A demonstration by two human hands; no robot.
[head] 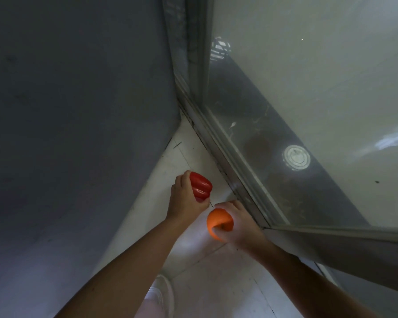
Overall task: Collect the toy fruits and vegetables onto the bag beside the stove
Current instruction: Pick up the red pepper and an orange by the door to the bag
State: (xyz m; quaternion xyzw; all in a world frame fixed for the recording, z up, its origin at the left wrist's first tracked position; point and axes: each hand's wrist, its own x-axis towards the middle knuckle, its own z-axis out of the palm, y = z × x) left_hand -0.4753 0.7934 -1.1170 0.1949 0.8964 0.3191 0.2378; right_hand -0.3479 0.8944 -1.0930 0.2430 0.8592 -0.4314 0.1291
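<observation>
My left hand (185, 198) grips a glossy red toy bell pepper (201, 187), fingers curled round its left side. Just to the right and lower, my right hand (239, 222) holds a round orange toy fruit (217, 222), with the thumb pressed into its near side. Both hands hang low above a white tiled floor (193, 253), close to a corner. The bag and the stove are not in view.
A dark grey wall or panel (78, 111) fills the left side. On the right stands a glass sliding door with a metal frame (218, 143); a round floor drain (297, 157) shows behind the glass. A white shoe (160, 294) is on the floor below.
</observation>
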